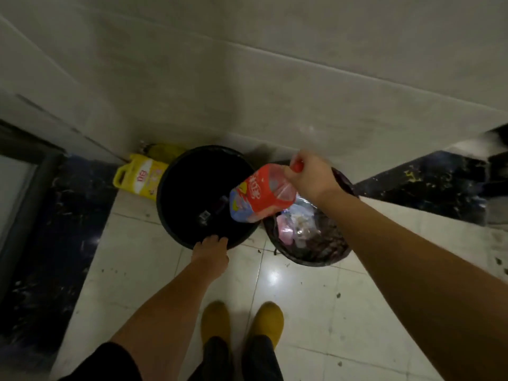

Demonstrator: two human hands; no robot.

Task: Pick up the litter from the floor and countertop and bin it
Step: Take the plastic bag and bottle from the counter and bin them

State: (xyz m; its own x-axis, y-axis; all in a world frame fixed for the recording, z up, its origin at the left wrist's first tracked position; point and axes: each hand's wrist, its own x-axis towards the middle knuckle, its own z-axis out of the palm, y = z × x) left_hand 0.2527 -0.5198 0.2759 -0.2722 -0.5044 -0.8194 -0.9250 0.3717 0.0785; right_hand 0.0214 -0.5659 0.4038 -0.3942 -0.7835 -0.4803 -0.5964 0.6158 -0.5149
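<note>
- The right hand [308, 176] is closed around the red cap end of a clear plastic bottle [261, 195] with a red label, holding it tilted, base down toward the left.
- Just below that grip sits a bin [327, 254] full of rubbish; the bottle's base hangs over its left rim.
- Left of the grip, the left hand [211, 250] pinches the near edge of a round black lid [192, 188].
- Beyond the lid, a yellow bag [140, 178] leans by the wall.
- Yellow shoes [242, 323] stand on white tiles.

Bare forearms, black short sleeve [115, 361] on left, dark trousers [239, 358], mustard-yellow slippers [268, 320]
</note>
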